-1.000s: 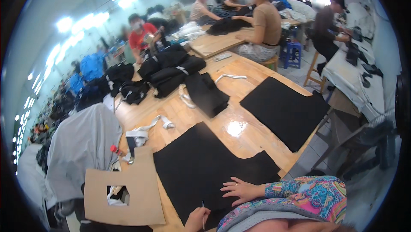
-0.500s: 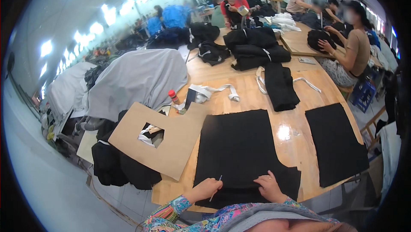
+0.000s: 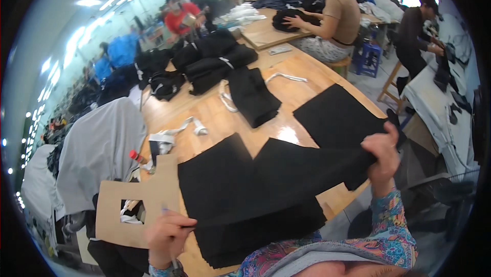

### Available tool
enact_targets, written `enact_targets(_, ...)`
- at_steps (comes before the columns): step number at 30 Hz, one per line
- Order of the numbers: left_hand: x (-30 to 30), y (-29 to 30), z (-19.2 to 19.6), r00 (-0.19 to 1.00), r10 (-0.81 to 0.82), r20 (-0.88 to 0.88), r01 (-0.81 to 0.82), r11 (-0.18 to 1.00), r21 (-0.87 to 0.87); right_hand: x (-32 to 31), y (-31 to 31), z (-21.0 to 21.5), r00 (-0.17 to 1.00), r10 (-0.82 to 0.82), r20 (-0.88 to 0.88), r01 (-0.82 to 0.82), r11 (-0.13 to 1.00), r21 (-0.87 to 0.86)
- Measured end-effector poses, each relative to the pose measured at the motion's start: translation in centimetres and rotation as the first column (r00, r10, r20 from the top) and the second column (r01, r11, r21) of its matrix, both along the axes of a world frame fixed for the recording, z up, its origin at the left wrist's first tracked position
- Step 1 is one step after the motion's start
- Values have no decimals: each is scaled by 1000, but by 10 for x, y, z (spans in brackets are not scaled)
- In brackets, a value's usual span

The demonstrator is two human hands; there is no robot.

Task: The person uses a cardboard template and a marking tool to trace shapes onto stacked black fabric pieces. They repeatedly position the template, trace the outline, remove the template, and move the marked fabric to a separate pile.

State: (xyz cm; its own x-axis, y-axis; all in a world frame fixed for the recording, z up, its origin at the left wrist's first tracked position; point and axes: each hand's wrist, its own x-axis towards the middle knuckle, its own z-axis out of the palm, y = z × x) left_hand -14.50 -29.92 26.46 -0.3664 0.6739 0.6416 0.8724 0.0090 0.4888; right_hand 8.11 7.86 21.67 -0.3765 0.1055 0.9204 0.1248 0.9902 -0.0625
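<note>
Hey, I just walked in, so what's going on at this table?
A person is stretching black cloth between both hands, its near edge raised: the left hand grips one end and the right hand the other. More black cloth lies beneath it on the wooden table. A separate black panel lies beyond, toward the right, and a tan template with a cut-out is at the left. Farther off, a seated co-worker has hands on a dark bundle.

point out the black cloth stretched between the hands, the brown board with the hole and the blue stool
Black cloth (image 3: 279, 187), head view: middle of the raised layer.
Brown board (image 3: 157, 195), head view: right of its hole.
Blue stool (image 3: 368, 60), head view: its side.
</note>
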Motion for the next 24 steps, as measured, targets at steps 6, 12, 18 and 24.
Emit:
enact_targets(6,-55,85,8,949,304,78,-288,942,-170,-26,98,26,977,-107,187,114,993,-28)
enact_targets(12,-146,248,-55,971,203,126,-208,978,27,-110,269,-10,888,-231,397,226,972,60)
enact_targets(18,-66,295,20,991,32,132,-82,916,393,-86,318,102,933,-356,-50,355,934,-29)
enact_targets(24,-8,327,-51,956,-259,-135,289,902,321,-21,371,50,842,-539,22,535,839,102)
